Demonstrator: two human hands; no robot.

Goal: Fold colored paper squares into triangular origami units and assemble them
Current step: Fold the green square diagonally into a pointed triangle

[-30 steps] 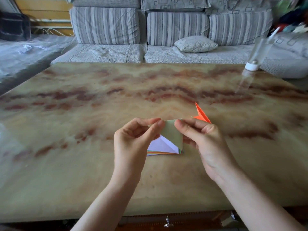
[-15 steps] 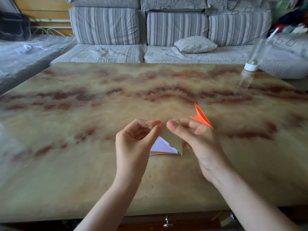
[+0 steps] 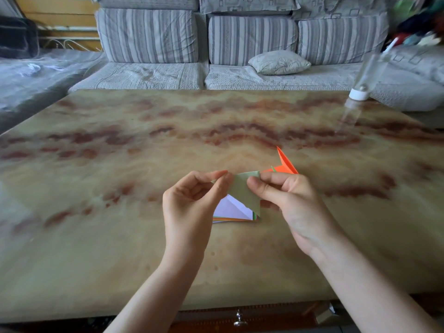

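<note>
Two bare hands hold a folded pale green paper square (image 3: 245, 191) above a marbled tan tabletop (image 3: 120, 164). Left hand (image 3: 189, 205) pinches its upper left edge w/ thumb & forefinger; right hand (image 3: 290, 205) pinches the right edge. Below it lies a stack of coloured paper squares (image 3: 234, 213); an orange folded triangular unit (image 3: 284, 164) sits just behind the right hand.

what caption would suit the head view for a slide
Left hand and right hand pinch a green paper above a colored paper stack, orange unit beyond.

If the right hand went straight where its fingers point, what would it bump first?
Probably the left hand; the right hand points across the green paper they both pinch, straight at it. Depth is unclear.
</note>
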